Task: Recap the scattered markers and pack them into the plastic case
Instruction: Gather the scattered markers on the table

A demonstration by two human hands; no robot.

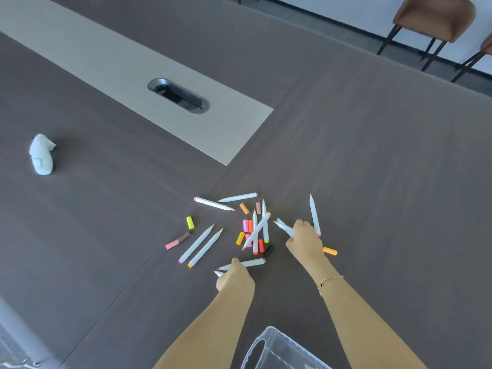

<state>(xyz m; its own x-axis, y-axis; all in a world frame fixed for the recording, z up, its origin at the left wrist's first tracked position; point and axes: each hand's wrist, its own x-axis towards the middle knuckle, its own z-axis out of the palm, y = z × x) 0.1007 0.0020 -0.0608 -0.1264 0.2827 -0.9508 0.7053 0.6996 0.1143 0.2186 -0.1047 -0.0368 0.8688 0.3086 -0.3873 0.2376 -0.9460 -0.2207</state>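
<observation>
Left hand [234, 275] grips, seemingly, two uncapped markers [241, 264]; right hand [303, 238] clutches more. Crowded fists could smear ink or drop pens while capping.

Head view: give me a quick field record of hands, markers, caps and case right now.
left hand: grips uncapped markers
right hand: grips uncapped markers
loose markers: scattered on table, uncapped
loose caps: mixed among them; yellow cap apart at left
plastic case: bottom edge, near the arms, no markers seen inside

The lone head view looks steeply down and forward, close over the table [346, 155].
</observation>
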